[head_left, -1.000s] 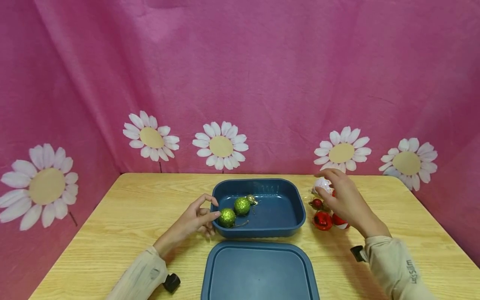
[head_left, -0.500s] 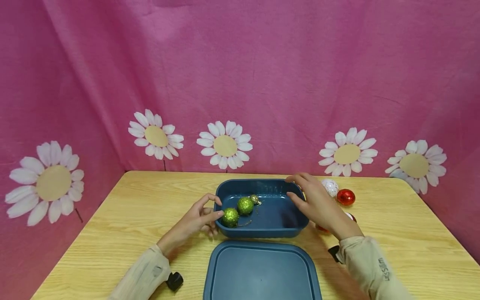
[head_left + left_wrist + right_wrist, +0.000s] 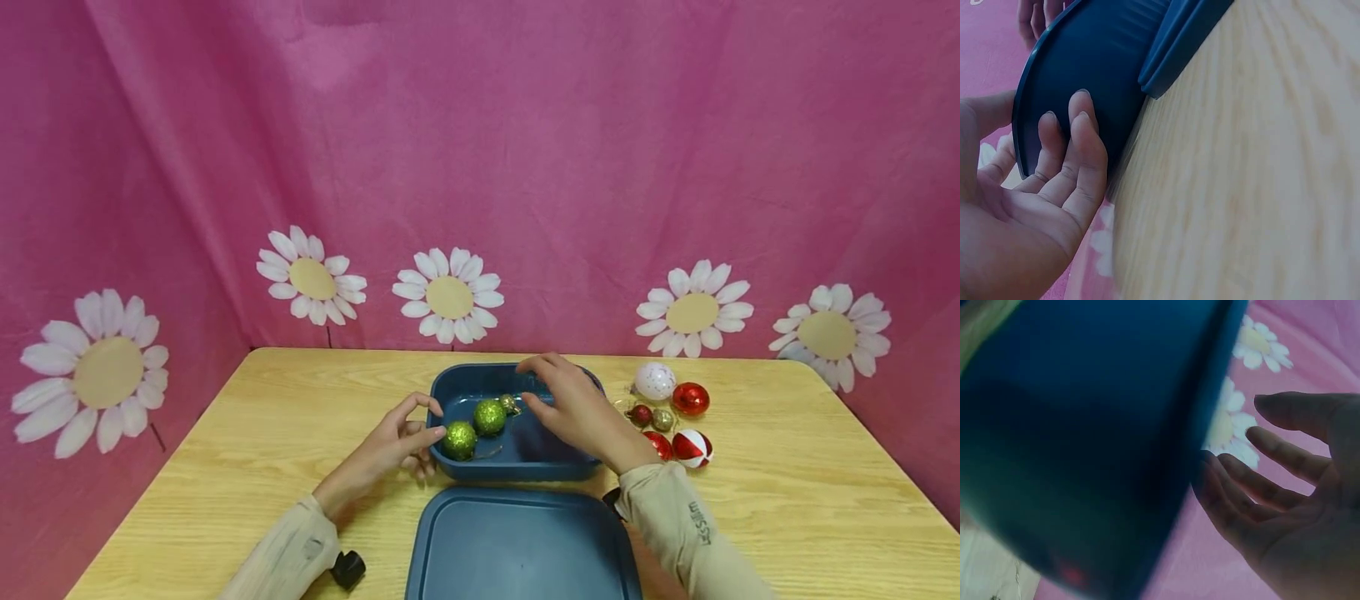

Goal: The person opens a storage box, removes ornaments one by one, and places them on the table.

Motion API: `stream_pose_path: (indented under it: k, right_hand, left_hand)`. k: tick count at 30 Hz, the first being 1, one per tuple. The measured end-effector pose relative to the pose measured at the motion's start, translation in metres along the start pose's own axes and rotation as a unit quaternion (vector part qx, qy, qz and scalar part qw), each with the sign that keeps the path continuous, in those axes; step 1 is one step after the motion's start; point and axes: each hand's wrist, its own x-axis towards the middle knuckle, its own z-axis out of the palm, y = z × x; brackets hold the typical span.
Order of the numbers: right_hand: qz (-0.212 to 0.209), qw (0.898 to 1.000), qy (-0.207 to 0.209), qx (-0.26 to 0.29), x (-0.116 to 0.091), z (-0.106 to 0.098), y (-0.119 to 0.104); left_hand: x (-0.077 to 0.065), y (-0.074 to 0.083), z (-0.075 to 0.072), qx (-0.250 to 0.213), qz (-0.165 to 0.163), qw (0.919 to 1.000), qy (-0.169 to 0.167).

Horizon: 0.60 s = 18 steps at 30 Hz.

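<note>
My left hand grips the left end of a dark blue box, thumb and index over the rim and the other fingers against the outer wall. Those fingers show against the box in the left wrist view. Two glittery green baubles and a small gold bauble lie in the box's left part. Over its right part hovers my right hand, thumb and fingers spread. Nothing shows between the right hand's loosely bent fingers in the right wrist view.
Right of the box lie a white bauble, a shiny red one, a red-and-white one and small red and gold ones. A blue lid lies in front. Pink cloth hangs behind the table.
My right hand has moved left, away from the baubles at the right and over the box, uncovering them. The left hand stays at the box's left end.
</note>
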Motion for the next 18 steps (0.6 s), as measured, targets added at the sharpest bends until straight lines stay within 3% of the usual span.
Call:
stream_pose_path:
  k: [7,11,18]
  right_hand:
    - [0.023,0.998,-0.051,0.001,-0.005,0.026,-0.004]
    - [0.008,0.996,-0.081,0.019,-0.006,0.037,-0.003]
    - [-0.003,0.994,-0.101,0.035,-0.009,0.040,0.002]
  left_hand:
    - [0.001,-0.001,0.002,0.008,-0.004,1.0000,-0.002]
    - [-0.002,-0.001,0.002,0.012,-0.008,0.9999,0.000]
    - [-0.003,0.001,0.003,0.010,-0.013,0.9999,-0.001]
